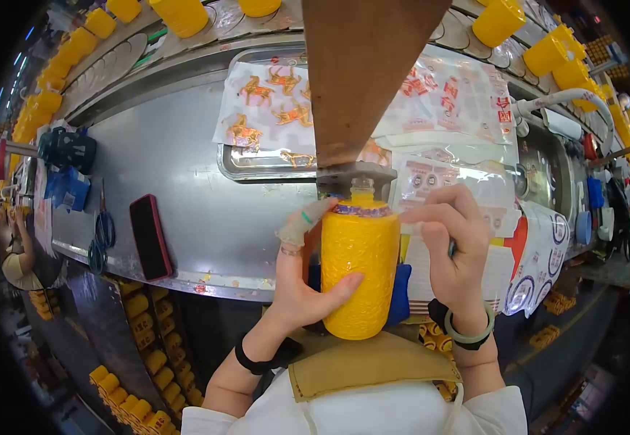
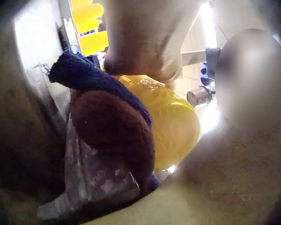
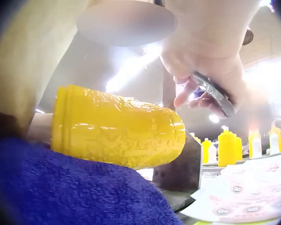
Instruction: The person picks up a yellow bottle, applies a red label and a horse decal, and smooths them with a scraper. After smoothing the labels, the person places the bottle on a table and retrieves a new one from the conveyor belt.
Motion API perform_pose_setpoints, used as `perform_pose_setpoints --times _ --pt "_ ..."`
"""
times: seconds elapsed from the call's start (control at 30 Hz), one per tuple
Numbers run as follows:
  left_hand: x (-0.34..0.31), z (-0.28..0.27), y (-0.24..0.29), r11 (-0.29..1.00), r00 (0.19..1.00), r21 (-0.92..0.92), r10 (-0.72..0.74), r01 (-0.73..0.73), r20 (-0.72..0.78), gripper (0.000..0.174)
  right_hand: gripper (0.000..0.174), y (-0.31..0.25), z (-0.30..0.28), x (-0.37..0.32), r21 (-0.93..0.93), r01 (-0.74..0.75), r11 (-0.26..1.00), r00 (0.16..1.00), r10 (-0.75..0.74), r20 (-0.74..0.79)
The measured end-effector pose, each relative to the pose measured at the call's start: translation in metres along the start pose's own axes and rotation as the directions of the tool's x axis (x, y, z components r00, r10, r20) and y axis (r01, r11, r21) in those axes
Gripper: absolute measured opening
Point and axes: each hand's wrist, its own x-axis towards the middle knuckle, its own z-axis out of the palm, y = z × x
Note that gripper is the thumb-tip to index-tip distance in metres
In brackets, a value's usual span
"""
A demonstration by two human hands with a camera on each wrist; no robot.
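A yellow embossed bottle (image 1: 359, 275) stands before the apron, a purple patterned band (image 1: 362, 209) around its shoulder and a clear top (image 1: 363, 187). My left hand (image 1: 297, 286) grips its left side, thumb across the front and covered index finger at the band. My right hand (image 1: 454, 250) is at the bottle's other side, index fingertip close to the band, the other fingers curled. Across those curled fingers lies a small dark glossy object (image 3: 215, 93); its kind I cannot tell. In the right wrist view, blue towelling (image 3: 79, 187) lies under the bottle.
Gold horse stickers on a sheet lie in a metal tray (image 1: 246, 174). Printed label sheets (image 1: 453, 109) cover the right side. A phone (image 1: 150, 237) and blue-handled scissors (image 1: 102, 232) lie left. A brown upright piece (image 1: 373, 72) rises behind the bottle. More yellow bottles (image 1: 500, 22) line the far side.
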Motion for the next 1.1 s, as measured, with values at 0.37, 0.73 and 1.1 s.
perform_pose_setpoints --times 0.37,0.73,1.1 --pt "0.002 0.003 0.009 0.878 0.968 0.417 0.251 -0.234 0.014 0.075 0.030 -0.002 0.015 -0.012 0.106 -0.023 0.994 0.996 0.013 0.089" --pt "0.001 0.002 0.003 0.892 0.973 0.395 0.231 -0.220 0.020 0.074 0.028 -0.006 0.015 -0.013 0.115 -0.069 0.991 0.990 0.054 0.127" --pt "0.004 0.000 0.007 0.856 0.964 0.444 0.255 -0.263 0.079 0.073 0.029 -0.005 0.015 -0.012 0.125 -0.075 0.989 0.989 0.057 0.140"
